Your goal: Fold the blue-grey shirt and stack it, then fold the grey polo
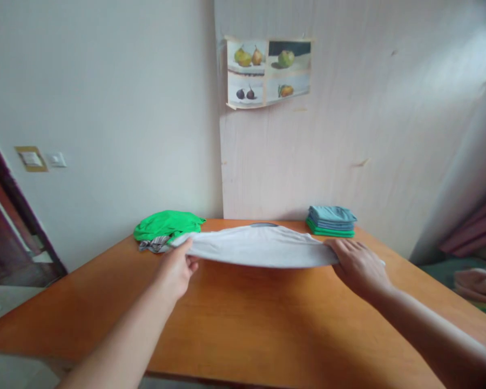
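A light grey shirt with a darker collar band at its far edge stretches between my two hands, held above the table. My left hand is closed on its left side, thumb on top and fingers curled beneath. On the other side my right hand grips the cloth, back of the hand upward, its fingertips partly hidden. The near edge of the shirt sags slightly between the hands, and its shadow falls on the table below.
The orange wooden table reaches to the wall. At its back left lies a bright green crumpled garment over a striped cloth. A stack of folded blue and green clothes stands at the back right. A fruit poster hangs above.
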`<act>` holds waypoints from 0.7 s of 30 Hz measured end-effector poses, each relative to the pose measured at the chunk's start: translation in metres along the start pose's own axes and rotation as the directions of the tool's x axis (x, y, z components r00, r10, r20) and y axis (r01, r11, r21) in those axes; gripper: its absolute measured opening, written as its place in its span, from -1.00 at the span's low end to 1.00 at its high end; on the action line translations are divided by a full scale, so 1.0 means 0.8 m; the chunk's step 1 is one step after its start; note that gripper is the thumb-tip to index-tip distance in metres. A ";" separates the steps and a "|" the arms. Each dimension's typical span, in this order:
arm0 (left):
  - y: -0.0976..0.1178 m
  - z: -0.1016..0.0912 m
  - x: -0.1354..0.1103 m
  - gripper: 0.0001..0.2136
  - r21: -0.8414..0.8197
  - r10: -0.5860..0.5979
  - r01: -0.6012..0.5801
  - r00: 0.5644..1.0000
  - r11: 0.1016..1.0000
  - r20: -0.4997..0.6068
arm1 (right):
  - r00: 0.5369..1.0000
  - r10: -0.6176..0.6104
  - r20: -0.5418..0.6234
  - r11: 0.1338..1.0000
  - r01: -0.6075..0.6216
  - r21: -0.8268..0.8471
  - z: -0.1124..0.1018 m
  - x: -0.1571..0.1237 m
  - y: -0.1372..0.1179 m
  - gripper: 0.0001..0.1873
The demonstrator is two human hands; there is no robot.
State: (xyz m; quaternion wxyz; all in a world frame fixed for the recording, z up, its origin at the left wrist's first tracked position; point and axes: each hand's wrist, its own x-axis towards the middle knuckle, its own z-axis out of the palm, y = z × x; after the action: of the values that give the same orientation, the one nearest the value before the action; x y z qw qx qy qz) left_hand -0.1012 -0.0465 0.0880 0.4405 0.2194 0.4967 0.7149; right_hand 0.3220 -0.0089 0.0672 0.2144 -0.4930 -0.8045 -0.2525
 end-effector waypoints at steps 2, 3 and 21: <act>-0.039 -0.037 -0.014 -0.86 0.054 -0.142 0.144 0.989 0.988 -0.033 | 0.993 -0.048 0.104 0.999 0.046 0.024 0.019 -0.045 -0.012 -0.65; -0.053 -0.053 -0.020 -0.84 0.067 -0.178 0.180 0.983 0.981 -0.046 | 0.987 -0.061 0.149 0.998 0.056 0.037 0.024 -0.062 -0.018 -0.62; -0.069 -0.158 -0.013 -0.68 0.823 0.280 -0.310 0.941 0.475 0.193 | 0.950 0.076 0.303 0.988 -0.113 0.106 0.001 -0.153 0.001 -0.72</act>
State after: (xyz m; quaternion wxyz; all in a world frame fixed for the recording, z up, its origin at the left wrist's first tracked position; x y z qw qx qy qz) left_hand -0.1687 -0.1141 -0.0124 0.1576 0.4974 0.7269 0.4464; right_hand 0.3745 -0.0919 -0.0059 0.1321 -0.5493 -0.8171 -0.1150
